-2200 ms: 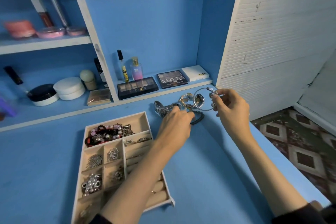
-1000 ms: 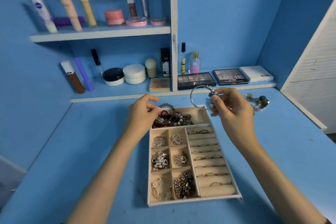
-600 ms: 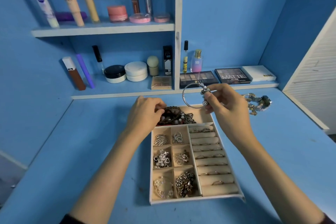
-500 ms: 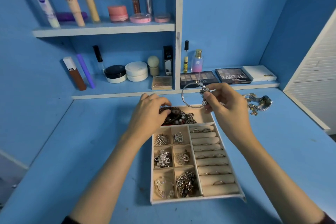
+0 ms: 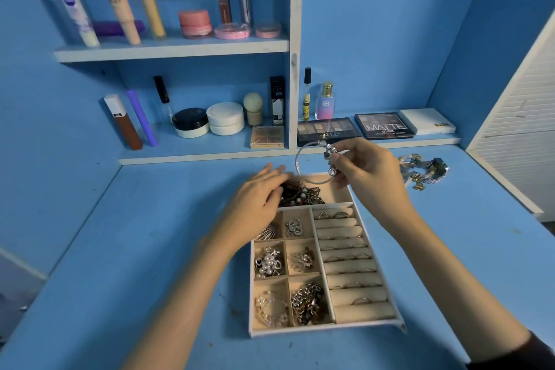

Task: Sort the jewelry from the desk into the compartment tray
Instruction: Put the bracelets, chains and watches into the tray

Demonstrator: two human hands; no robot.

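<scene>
Right hand (image 5: pixel 371 173) above the far edge of the compartment tray (image 5: pixel 326 328), fingertips pinched on a silver bangle (image 5: pixel 310 164), held clear of the tray. Left hand (image 5: pixel 255 207) spread loose, fingers over the bracelet heap (image 5: pixel 301 194) in the tray's far compartment, gripping nothing. More jewelry (image 5: pixel 425 170) near the desk's (image 5: pixel 135 234) far right corner.

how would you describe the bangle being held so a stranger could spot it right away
Find the compartment tray on the blue desk. Above its far end, the right hand pinches a thin silver bangle. Unlike the heaped jewelry, it is one open hoop with bead charms.
</scene>
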